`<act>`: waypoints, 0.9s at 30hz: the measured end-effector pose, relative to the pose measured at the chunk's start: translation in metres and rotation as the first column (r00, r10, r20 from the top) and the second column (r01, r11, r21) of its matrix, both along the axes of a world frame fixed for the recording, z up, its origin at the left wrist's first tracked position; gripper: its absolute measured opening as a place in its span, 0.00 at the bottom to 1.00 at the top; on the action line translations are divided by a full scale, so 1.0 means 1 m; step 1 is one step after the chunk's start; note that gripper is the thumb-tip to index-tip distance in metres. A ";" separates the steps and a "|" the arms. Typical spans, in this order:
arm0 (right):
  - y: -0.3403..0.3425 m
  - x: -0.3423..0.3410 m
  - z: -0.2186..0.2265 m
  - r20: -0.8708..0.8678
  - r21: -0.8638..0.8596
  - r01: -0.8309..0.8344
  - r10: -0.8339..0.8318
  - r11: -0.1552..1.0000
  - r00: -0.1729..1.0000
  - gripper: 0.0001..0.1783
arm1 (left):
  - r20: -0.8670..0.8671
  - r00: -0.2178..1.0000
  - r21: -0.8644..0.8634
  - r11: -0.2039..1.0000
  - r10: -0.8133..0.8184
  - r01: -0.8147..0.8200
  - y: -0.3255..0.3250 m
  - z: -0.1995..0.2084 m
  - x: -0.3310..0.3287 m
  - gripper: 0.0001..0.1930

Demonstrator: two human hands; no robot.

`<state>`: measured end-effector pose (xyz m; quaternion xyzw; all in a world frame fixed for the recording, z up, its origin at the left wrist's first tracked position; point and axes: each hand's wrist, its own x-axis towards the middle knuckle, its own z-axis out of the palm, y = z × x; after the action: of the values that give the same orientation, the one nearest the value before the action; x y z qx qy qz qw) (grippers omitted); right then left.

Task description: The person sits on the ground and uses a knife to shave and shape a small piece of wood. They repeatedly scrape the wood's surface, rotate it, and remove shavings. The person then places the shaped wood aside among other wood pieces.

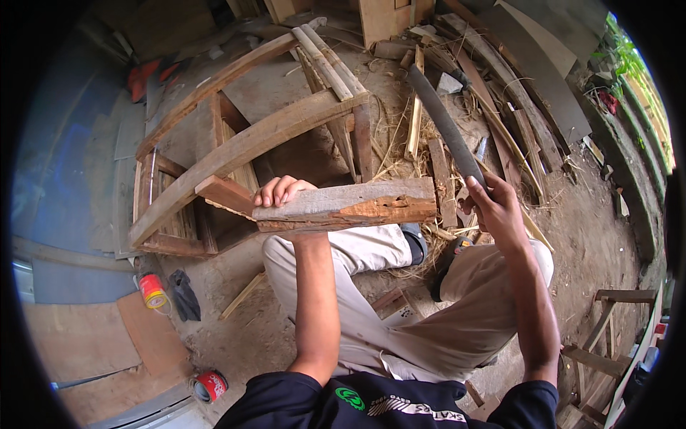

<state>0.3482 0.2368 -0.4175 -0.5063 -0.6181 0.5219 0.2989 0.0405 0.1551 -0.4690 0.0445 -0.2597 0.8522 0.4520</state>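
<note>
A short, thick piece of weathered wood (307,205) lies crosswise in front of me, its near face split and worn to raw orange-brown along the right part. Its left end is gripped by my left hand (281,191), the fingers curled over the top edge. My right hand (494,209) is closed round the lower end of a machete (449,129), whose long dark blade tilts up and to the left, apart from the wood. The handle is mostly hidden in my fist. Just beyond my left hand stands a wooden chair frame (261,136) with curved rails.
Loose planks (504,93) and wood shavings lie at the far right. Two red cans (151,290) (209,386) and a dark cloth (185,295) are on the left. Another wooden frame (597,361) stands at the lower right. My bent legs (357,286) are under the wood.
</note>
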 end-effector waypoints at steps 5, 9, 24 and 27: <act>-0.002 0.000 0.007 -0.185 -0.185 0.013 -0.048 0.983 0.982 0.14 | 0.012 1.000 0.014 1.000 -0.019 0.019 -0.003 0.005 -0.002 0.08; -0.001 0.002 0.006 -0.247 -0.212 -0.017 -0.037 0.977 0.968 0.13 | 0.028 0.999 0.029 0.999 -0.035 0.034 -0.003 0.008 -0.001 0.08; -0.033 -0.024 0.005 -0.412 -0.339 -0.269 0.115 0.902 0.904 0.22 | -0.140 0.990 0.077 0.996 -0.027 0.038 0.006 -0.005 0.004 0.15; -0.028 -0.025 0.002 -0.422 -0.309 -0.243 0.096 0.920 0.901 0.21 | -0.299 0.954 0.070 0.997 -0.005 0.027 0.006 -0.004 0.000 0.22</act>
<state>0.3227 0.2091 -0.4158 -0.3779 -0.4822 0.7409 0.2751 0.0407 0.1609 -0.4731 0.1871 -0.2200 0.8220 0.4908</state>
